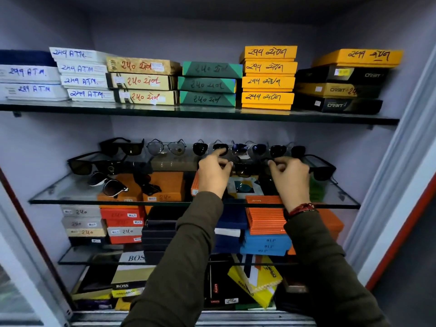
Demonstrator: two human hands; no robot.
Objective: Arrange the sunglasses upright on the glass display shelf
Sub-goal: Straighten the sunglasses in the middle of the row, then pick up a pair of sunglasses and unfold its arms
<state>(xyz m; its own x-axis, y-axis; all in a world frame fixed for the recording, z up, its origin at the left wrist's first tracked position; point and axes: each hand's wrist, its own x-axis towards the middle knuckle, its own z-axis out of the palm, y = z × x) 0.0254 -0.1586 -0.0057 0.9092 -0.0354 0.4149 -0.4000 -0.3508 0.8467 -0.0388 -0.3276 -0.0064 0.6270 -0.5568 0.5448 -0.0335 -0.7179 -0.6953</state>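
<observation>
A dark pair of sunglasses (245,169) sits mid-shelf between my hands. My left hand (213,173) pinches its left end and my right hand (291,178) pinches its right end. Both hands are above the glass display shelf (70,197). Along the back stands a row of upright sunglasses, including aviators (166,147) and several dark-lensed pairs (259,149). At the left lie a black square pair (94,165), a white-rimmed pair (108,184) and a folded black pair (146,182). Another black pair (322,169) stands at the right, just beyond my right hand.
Orange boxes (165,185) show through the glass under the sunglasses. The shelf above (200,113) carries stacks of labelled boxes. More boxes fill the lower shelves (266,241). White cabinet frames close in on both sides (401,185).
</observation>
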